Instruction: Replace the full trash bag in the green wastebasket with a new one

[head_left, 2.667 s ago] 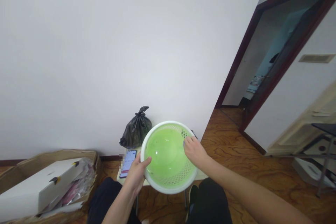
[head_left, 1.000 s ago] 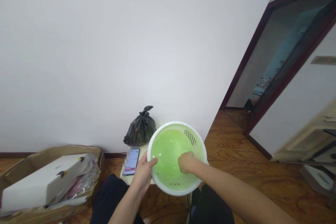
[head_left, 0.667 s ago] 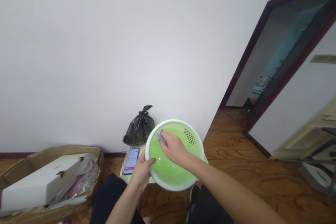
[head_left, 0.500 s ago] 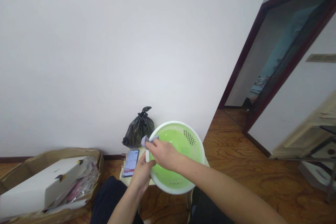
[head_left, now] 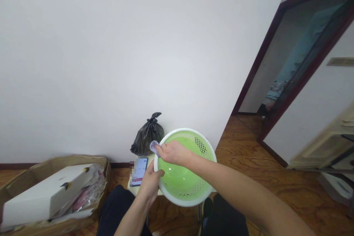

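A round basket (head_left: 190,202), green inside with a white rim and mesh holes in its wall, is held over a small pale stool (head_left: 135,190). My left hand (head_left: 151,180) grips its lower left rim, thumb on the inside and fingers around the outside. At the upper left of the rim, my right hand (head_left: 171,153) is closed on a light purple cloth (head_left: 154,146), which hangs over the rim's outer side. Part of the cloth is hidden under the fingers.
On the stool lies a phone (head_left: 140,171) with a lit screen. Behind stands a tied black plastic bag (head_left: 148,136) against the white wall (head_left: 166,51). At left, a cardboard box (head_left: 101,188) contains a white box (head_left: 41,195) and plastic wrap. A doorway (head_left: 265,70) opens at right.
My right hand has turned slightly and shifted with the cloth along the rim; less cloth shows inside the basket. My left hand keeps its hold. The view has moved a little.
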### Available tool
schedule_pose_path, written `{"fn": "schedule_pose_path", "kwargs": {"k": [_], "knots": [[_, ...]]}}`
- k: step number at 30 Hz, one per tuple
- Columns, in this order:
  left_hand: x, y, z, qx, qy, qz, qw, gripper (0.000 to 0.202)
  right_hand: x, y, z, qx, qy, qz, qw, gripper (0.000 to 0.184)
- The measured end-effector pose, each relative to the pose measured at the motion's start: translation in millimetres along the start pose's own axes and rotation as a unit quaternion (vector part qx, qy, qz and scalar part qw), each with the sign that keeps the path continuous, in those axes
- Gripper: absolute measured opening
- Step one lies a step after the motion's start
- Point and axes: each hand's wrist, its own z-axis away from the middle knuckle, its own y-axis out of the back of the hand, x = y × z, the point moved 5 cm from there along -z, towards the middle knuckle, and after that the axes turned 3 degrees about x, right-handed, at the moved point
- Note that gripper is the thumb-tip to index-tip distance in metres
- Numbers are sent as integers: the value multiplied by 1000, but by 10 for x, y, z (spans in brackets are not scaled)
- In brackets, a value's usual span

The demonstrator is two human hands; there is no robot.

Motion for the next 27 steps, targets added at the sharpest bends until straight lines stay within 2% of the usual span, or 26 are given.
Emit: {"fn": "schedule_pose_path", "kwargs": {"k": [7,11,14,16,20,23,27], "knots": [[-10,10,-9,0,0,0,1000,73,346,39,-20,-26,-91,7,995,25],[-24,20,-22,7,3,2,1000,71,369,163,-23,-25,-99,-50,994,32],[-30,45,-30,15,-1,-2,1000,68,269,256,-37,-31,-73,-90,993,42],[-34,61,-37,18,-3,-3,1000,68,176,270,-62,-34,-51,-90,994,40],[-47,81,-52,18,1,0,1000,69,6,164,-129,-19,-1,-31,999,22],[-46,84,-58,12,-5,-9,1000,66,-54,64,-161,-5,39,21,999,20],[-23,88,-50,15,-13,-27,999,63,-41,54,-174,32,107,78,991,19]]}}
